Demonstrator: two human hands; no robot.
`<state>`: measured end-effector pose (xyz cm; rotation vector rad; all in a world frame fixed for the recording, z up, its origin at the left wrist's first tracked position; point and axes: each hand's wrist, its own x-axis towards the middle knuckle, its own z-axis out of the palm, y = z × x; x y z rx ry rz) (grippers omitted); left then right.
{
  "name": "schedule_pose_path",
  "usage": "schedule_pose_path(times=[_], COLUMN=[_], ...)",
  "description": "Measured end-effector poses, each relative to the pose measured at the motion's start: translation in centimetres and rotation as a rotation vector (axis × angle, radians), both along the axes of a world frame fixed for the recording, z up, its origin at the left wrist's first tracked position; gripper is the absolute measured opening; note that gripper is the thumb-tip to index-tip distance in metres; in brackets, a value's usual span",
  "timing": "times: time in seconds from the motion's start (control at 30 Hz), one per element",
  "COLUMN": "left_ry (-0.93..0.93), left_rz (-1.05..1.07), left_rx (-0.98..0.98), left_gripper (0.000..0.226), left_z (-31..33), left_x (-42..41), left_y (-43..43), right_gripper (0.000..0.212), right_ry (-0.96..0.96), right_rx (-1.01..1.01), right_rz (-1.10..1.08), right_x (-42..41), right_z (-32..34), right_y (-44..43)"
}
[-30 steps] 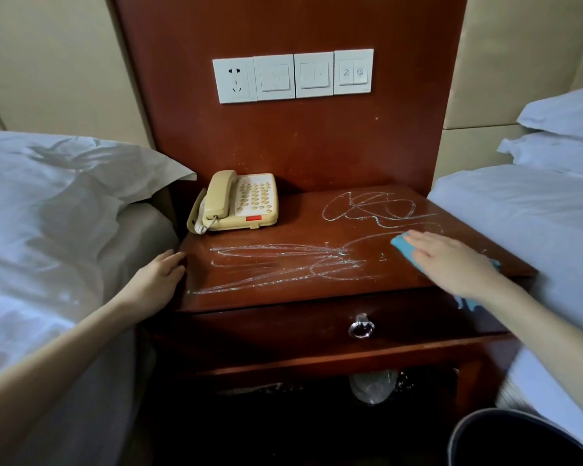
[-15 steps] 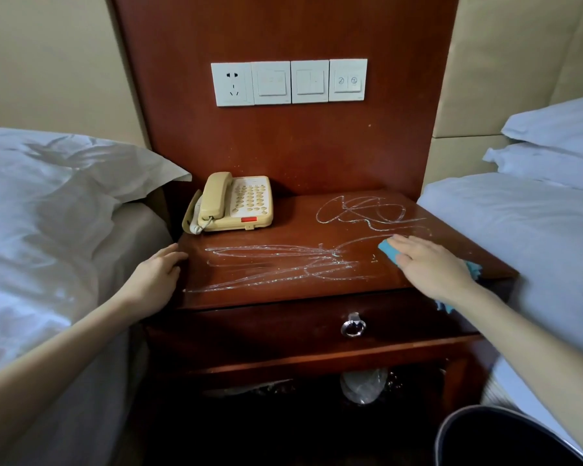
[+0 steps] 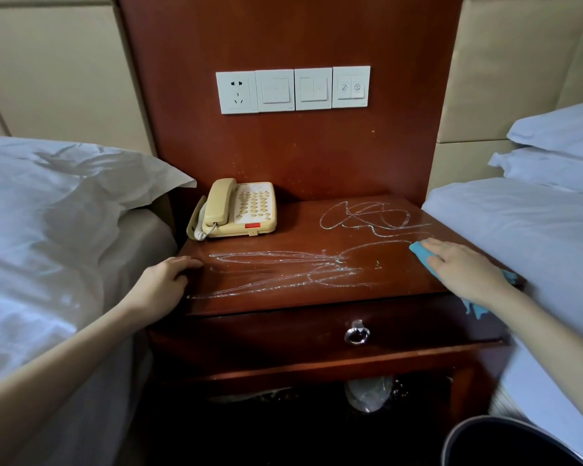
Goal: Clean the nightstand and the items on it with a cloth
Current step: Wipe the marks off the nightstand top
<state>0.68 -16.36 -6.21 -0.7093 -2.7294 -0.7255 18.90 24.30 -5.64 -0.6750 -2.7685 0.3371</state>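
The dark wooden nightstand [image 3: 283,284] stands between two beds, its top marked with white scribbled streaks [image 3: 283,267]. A beige telephone [image 3: 238,208] sits at its back left. My right hand [image 3: 461,270] lies flat, fingers straight, pressing a blue cloth [image 3: 419,252] onto the right side of the top; part of the cloth hangs over the front right corner. My left hand [image 3: 164,284] rests on the nightstand's left front edge, fingers loosely bent over it.
White bedding [image 3: 48,237] borders the left side and a white duvet [image 3: 525,250] the right. A drawer with a ring pull [image 3: 357,334] is below the top. A dark bin [image 3: 505,445] stands at the lower right. A switch panel [image 3: 293,90] is on the back board.
The right hand with the cloth has stayed on the right side of the top, shifting slightly. The left hand keeps its place. The camera has tilted a little.
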Motion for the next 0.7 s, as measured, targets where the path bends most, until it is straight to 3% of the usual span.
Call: schedule_pose_path(times=[0.2,0.53,0.7], left_ry=[0.025,0.037,0.034], left_rz=[-0.005,-0.028,-0.024], left_rx=[-0.004,-0.021,-0.008], left_gripper=[0.045,0.045,0.045], left_z=[-0.4,-0.4,-0.4], left_x=[-0.2,-0.1,0.1], left_y=[0.1,0.1,0.2], right_gripper=[0.046,0.046,0.047], right_ry=[0.025,0.021,0.052], right_rx=[0.016,0.022,0.136], right_rz=[-0.007,-0.198,0.053], right_x=[0.9,-0.8,-0.3], right_z=[-0.8,0.4,-1.8], right_y=[-0.5,0.0,-4.5])
